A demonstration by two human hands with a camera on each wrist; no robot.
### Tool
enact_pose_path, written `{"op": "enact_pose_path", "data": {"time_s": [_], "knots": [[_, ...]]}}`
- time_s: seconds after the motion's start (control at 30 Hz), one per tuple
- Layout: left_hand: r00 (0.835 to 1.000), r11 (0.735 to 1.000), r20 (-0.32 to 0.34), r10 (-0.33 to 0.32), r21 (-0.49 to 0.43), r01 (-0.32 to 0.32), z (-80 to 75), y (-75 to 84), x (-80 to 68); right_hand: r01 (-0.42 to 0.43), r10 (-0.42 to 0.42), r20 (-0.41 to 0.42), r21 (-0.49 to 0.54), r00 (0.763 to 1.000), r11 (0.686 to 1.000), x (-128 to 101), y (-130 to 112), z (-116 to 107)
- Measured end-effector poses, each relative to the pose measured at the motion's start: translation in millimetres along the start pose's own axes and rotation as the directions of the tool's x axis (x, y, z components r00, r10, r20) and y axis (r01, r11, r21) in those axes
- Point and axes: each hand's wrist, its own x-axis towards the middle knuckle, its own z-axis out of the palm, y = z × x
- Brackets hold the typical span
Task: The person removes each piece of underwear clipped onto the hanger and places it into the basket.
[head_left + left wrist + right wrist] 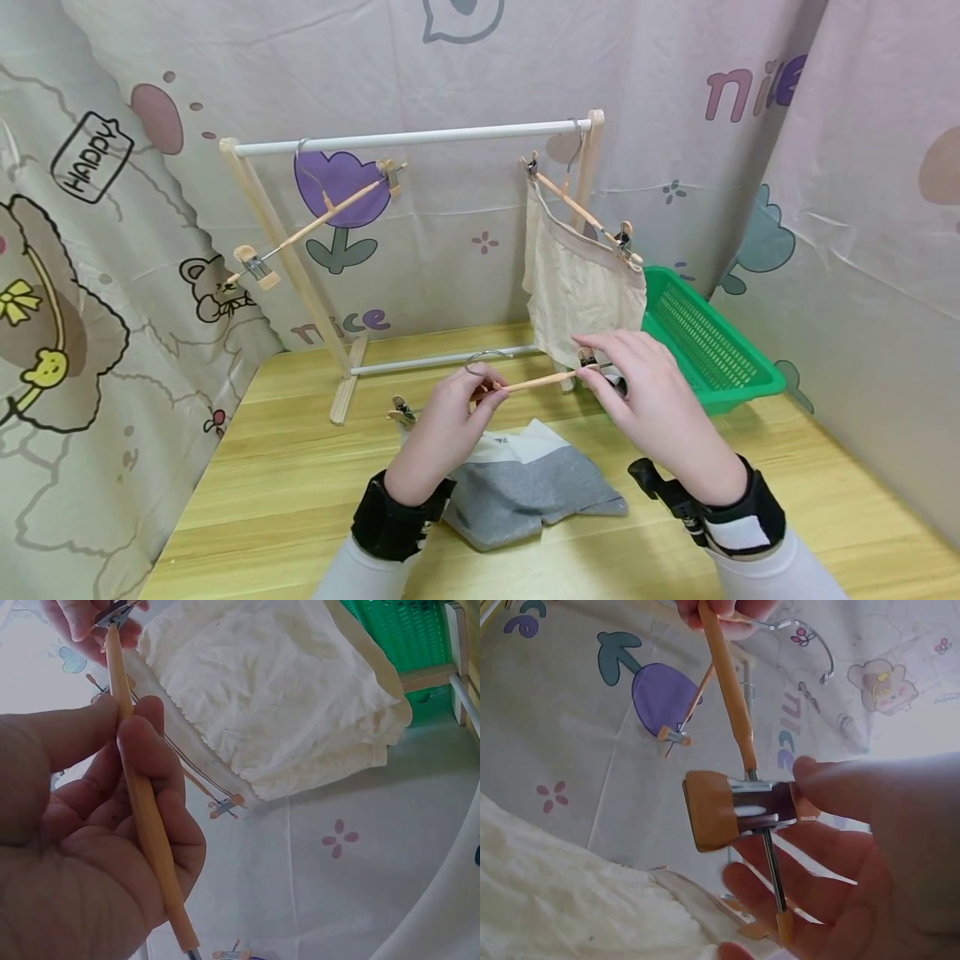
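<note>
Seen from the head camera, a wooden clip hanger [525, 384] is held level above the grey shorts [525, 483] lying on the table [285, 500], in front of the drying rack [405, 137] where cream shorts [581, 287] already hang; the left hand [450, 421] pinches the bar near its wire hook, and the right hand [645, 400] holds the clip at the far end. Closer in, the left wrist view shows what that angle cannot: the left hand's [82, 847] fingers are curled right round the bar [146, 817], a firm grip. Only the right wrist view shows the clip [739, 808] itself, pinched between thumb and fingers of the right hand [870, 862], though I cannot tell whether its mouth is pressed apart. My worry is that the clip could slide along its metal rod or snap closed if the thumb slips, and the grey shorts remain unclipped below.
</note>
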Motion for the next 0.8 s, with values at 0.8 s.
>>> {"op": "enact_pose_path", "data": {"time_s": [0.8], "knots": [[0.998, 0.998, 0.041, 0.055, 0.010, -0.056, 7.1, 0.6, -3.7, 0.338, -0.342, 0.018, 0.112, 0.940, 0.935, -13, -33, 38]]}}
